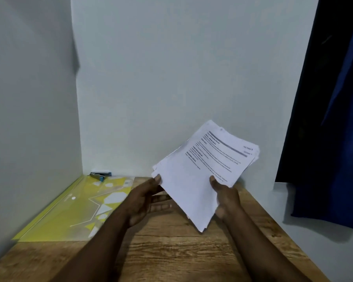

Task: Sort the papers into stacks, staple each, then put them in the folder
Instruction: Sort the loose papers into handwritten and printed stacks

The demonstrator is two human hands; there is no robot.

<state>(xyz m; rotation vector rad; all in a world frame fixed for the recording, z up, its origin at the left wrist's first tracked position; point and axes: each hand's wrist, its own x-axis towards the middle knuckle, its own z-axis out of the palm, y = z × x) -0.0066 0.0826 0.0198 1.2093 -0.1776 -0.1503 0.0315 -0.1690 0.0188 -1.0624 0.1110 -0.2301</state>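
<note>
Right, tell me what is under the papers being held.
Bare wooden table lies below the papers, which are held clear of it. The left hand reaches its fingers under their left edge. The right hand pinches them, thumb on top; its fingers beneath are hidden.

In view: 2 hands (pixel 144 202) (pixel 226 197), 1 sheaf of papers (pixel 202 176), 1 yellow folder (pixel 69 216), 1 stapler (pixel 97 177).

We saw the papers (pixel 204 171), a loose white printed stack, held tilted above the counter (pixel 171 251). The folder (pixel 73 210), yellow with pale shapes, lay flat at the counter's left, the blue stapler (pixel 99 176) at its far edge.
</note>
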